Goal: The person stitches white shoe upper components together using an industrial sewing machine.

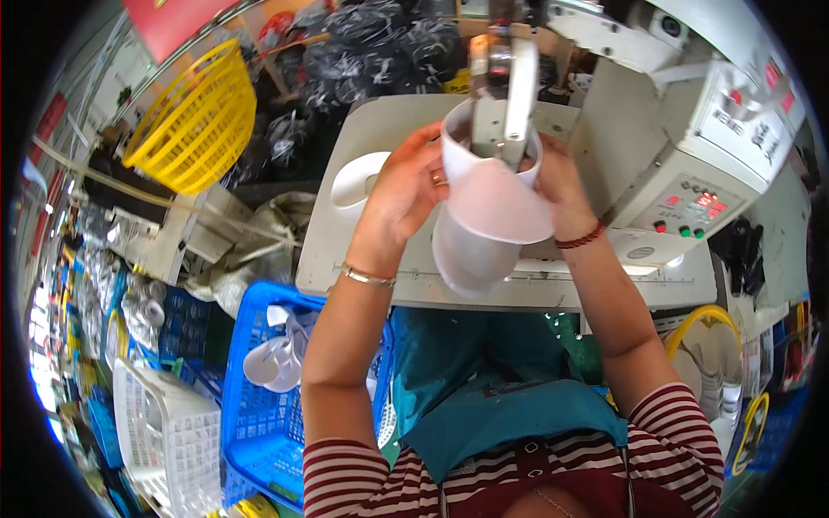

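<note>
Between my hands is a white piece shaped like a shoe upper [479, 255], with a pale pink flap on top. Its open end fits around the metal post of a bench machine [499, 121]. My left hand [410, 183] is closed on its left side, the fingers curled at the rim. On the other side my right hand [561, 188] grips the rim, its fingertips mostly hidden behind the piece and the machine post. Another white shoe upper [345, 186] lies on the worktable [380, 129] left of my left hand.
The machine's control box [691, 203] stands to the right. A blue basket [250, 432] with white pieces is below the table's left edge, beside a white basket [177, 449]. At upper left is a yellow basket [194, 116]; stacked pale pieces [712, 371] sit at lower right.
</note>
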`<state>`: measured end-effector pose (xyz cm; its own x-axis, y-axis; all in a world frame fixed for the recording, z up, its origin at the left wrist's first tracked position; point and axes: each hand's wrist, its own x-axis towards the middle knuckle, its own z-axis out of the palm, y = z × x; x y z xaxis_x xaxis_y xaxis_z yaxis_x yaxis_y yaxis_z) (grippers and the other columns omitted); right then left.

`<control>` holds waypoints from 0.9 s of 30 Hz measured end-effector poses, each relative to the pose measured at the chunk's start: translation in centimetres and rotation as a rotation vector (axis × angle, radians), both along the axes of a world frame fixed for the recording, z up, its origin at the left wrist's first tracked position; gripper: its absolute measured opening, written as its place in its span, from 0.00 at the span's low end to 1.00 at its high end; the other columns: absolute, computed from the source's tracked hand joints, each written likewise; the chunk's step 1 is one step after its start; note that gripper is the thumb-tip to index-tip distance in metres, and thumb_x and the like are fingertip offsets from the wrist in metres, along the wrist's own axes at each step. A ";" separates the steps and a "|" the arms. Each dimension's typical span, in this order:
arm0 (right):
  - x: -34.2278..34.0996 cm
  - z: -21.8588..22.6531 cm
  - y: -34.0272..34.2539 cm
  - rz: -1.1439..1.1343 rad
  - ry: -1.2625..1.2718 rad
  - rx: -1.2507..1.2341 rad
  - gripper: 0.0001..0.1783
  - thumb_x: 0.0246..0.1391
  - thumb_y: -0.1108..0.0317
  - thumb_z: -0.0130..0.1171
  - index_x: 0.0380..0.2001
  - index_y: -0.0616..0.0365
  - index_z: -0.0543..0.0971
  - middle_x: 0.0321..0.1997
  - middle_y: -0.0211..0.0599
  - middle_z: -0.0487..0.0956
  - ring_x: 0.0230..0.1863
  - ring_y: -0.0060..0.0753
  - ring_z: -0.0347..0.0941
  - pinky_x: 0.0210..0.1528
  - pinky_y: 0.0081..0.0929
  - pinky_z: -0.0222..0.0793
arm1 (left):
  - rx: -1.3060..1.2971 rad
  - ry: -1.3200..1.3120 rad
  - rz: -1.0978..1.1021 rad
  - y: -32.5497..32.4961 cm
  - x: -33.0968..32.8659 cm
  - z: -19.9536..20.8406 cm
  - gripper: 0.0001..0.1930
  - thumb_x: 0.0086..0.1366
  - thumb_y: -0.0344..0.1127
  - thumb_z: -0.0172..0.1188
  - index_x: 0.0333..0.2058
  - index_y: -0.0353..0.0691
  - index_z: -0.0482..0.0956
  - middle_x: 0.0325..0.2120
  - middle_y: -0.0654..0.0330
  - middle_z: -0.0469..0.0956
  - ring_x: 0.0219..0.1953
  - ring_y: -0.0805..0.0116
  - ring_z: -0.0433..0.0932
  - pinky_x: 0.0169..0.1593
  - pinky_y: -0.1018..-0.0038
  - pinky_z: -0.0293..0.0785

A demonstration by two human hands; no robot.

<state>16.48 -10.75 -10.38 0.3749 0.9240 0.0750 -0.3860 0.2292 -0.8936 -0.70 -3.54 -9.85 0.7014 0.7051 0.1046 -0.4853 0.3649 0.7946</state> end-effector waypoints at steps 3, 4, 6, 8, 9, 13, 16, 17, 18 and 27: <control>0.5 0.3 -0.6 -0.045 -0.174 -0.057 0.11 0.53 0.72 0.50 0.38 0.66 0.74 0.32 0.38 0.77 0.30 0.27 0.75 0.32 0.24 0.73 | -0.083 -0.061 0.060 -0.1 0.2 0.5 0.17 0.61 0.29 0.51 0.50 0.38 0.64 0.37 0.54 0.75 0.40 0.64 0.76 0.42 0.66 0.76; 2.3 -0.5 -0.5 -0.046 -0.148 -0.034 0.13 0.54 0.70 0.50 0.40 0.65 0.73 0.34 0.36 0.77 0.31 0.26 0.75 0.33 0.23 0.73 | -0.067 -0.151 0.036 0.2 0.8 0.3 0.17 0.60 0.28 0.50 0.49 0.39 0.65 0.35 0.54 0.75 0.38 0.65 0.76 0.40 0.68 0.76; 2.0 -0.3 -0.3 -0.121 -0.138 -0.026 0.15 0.55 0.67 0.49 0.43 0.64 0.72 0.37 0.34 0.76 0.34 0.24 0.74 0.35 0.22 0.71 | -0.056 -0.167 0.049 -0.3 2.1 0.9 0.17 0.61 0.27 0.49 0.49 0.39 0.67 0.35 0.55 0.75 0.34 0.68 0.77 0.36 0.72 0.77; 0.4 0.1 0.1 -0.145 -0.165 -0.036 0.15 0.55 0.66 0.49 0.43 0.63 0.72 0.37 0.33 0.76 0.35 0.23 0.73 0.37 0.21 0.70 | 0.033 -0.067 0.168 -0.4 1.8 0.8 0.14 0.61 0.27 0.49 0.46 0.41 0.69 0.31 0.58 0.76 0.29 0.74 0.74 0.30 0.75 0.74; 1.4 -0.8 0.8 -0.241 -0.279 -0.055 0.14 0.58 0.66 0.47 0.41 0.64 0.73 0.38 0.35 0.76 0.36 0.25 0.72 0.38 0.20 0.68 | 0.023 -0.073 0.200 -0.2 2.0 -0.2 0.14 0.61 0.27 0.49 0.46 0.41 0.69 0.31 0.58 0.76 0.29 0.74 0.74 0.30 0.75 0.74; 3.9 -6.1 2.2 -0.459 -0.829 0.017 0.17 0.61 0.64 0.42 0.42 0.67 0.73 0.41 0.37 0.75 0.41 0.27 0.70 0.46 0.21 0.63 | 0.279 0.203 0.425 0.0 1.6 -5.1 0.10 0.61 0.29 0.51 0.41 0.41 0.72 0.24 0.62 0.75 0.23 0.79 0.69 0.23 0.79 0.64; 2.5 -4.7 1.9 -0.429 -0.665 -0.047 0.15 0.60 0.66 0.44 0.41 0.67 0.73 0.42 0.37 0.75 0.44 0.27 0.69 0.49 0.22 0.61 | 0.432 0.264 0.542 -0.2 1.5 -6.3 0.07 0.60 0.30 0.52 0.38 0.40 0.74 0.18 0.64 0.73 0.21 0.81 0.68 0.22 0.79 0.61; 2.1 -4.2 1.8 -0.431 -0.614 -0.148 0.15 0.60 0.67 0.44 0.40 0.67 0.74 0.42 0.37 0.75 0.43 0.26 0.69 0.48 0.22 0.62 | 0.585 0.313 0.649 -0.3 1.5 -6.5 0.07 0.60 0.30 0.53 0.37 0.39 0.74 0.15 0.65 0.72 0.20 0.81 0.67 0.22 0.79 0.61; 3.9 -4.4 2.2 -0.374 -0.650 -0.097 0.14 0.59 0.68 0.44 0.40 0.68 0.73 0.40 0.37 0.76 0.42 0.26 0.70 0.47 0.22 0.63 | 0.560 0.274 0.679 -0.3 1.9 -6.2 0.06 0.59 0.30 0.53 0.35 0.38 0.74 0.12 0.62 0.71 0.17 0.75 0.69 0.22 0.75 0.62; 4.8 -5.0 3.2 -0.440 -0.607 0.005 0.16 0.57 0.69 0.46 0.45 0.68 0.71 0.43 0.40 0.76 0.43 0.31 0.71 0.48 0.23 0.64 | 0.667 0.481 0.810 -1.2 2.2 -4.0 0.10 0.55 0.30 0.52 0.37 0.39 0.73 0.22 0.49 0.75 0.28 0.52 0.75 0.32 0.60 0.68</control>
<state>21.30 -7.50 -15.35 0.6013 0.6972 0.3903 0.3027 0.2533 -0.9188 1.46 -4.76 -13.89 0.1372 0.8718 0.4704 0.0200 -0.4772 0.8786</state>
